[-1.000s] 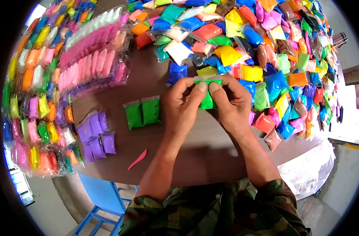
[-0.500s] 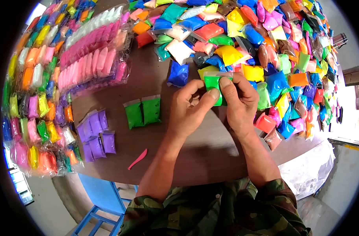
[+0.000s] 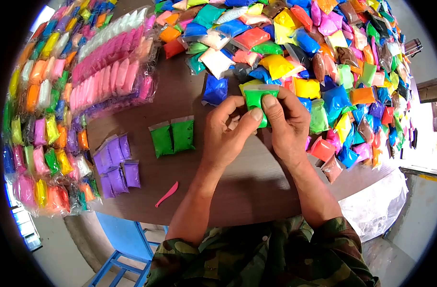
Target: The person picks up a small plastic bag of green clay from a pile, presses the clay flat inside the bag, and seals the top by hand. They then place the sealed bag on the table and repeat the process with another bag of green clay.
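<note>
Between my two hands I hold a small green packet [image 3: 255,99] with a clear top edge, above the table. My left hand [image 3: 230,126] grips its left side, the thumb pressing on its front. On the packet's right side my right hand [image 3: 289,125] is closed the same way, thumb on the front. Two darker green packets [image 3: 172,137] lie side by side on the table to the left. Beyond my left hand lies a blue packet [image 3: 215,89]. Several purple packets [image 3: 117,165] sit grouped further left, with a pink plastic knife [image 3: 167,193] near the table's front edge.
A large heap of mixed coloured packets [image 3: 278,66] covers the back and right of the table [image 3: 237,191]. Rows of bundled packets [image 3: 106,79] fill the left side. A blue chair [image 3: 125,237] stands at the front left, and a white plastic bag [image 3: 376,205] is at the right.
The green packet has shifted slightly left and up in my hands, and its front shows a little more. The packets on the table have stayed in place.
</note>
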`<action>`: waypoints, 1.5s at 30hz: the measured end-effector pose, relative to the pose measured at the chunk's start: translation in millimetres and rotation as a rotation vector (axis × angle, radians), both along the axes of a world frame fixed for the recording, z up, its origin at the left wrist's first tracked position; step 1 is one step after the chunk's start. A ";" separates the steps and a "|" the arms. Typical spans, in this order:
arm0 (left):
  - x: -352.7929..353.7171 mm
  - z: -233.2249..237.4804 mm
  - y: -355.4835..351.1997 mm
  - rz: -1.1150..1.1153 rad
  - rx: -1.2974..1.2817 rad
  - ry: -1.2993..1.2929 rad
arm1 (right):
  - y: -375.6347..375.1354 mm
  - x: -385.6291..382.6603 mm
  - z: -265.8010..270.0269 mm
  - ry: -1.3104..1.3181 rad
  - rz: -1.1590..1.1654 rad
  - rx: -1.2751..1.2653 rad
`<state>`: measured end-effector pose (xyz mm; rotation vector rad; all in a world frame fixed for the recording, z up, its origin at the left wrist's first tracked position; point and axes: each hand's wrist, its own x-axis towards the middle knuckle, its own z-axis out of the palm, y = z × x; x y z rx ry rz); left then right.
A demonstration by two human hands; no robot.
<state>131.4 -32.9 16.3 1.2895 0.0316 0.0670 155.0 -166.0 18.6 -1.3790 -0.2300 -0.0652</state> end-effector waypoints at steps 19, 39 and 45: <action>2.4 -8.4 4.8 -0.023 0.058 -0.007 | -1.0 -0.9 -0.6 0.081 -0.019 -0.008; 0.5 -7.8 6.9 -0.052 0.123 0.045 | 2.8 0.6 -2.4 0.029 -0.051 0.001; 0.9 -3.3 4.7 -0.053 0.126 -0.004 | -3.2 -1.5 5.8 0.098 0.020 0.035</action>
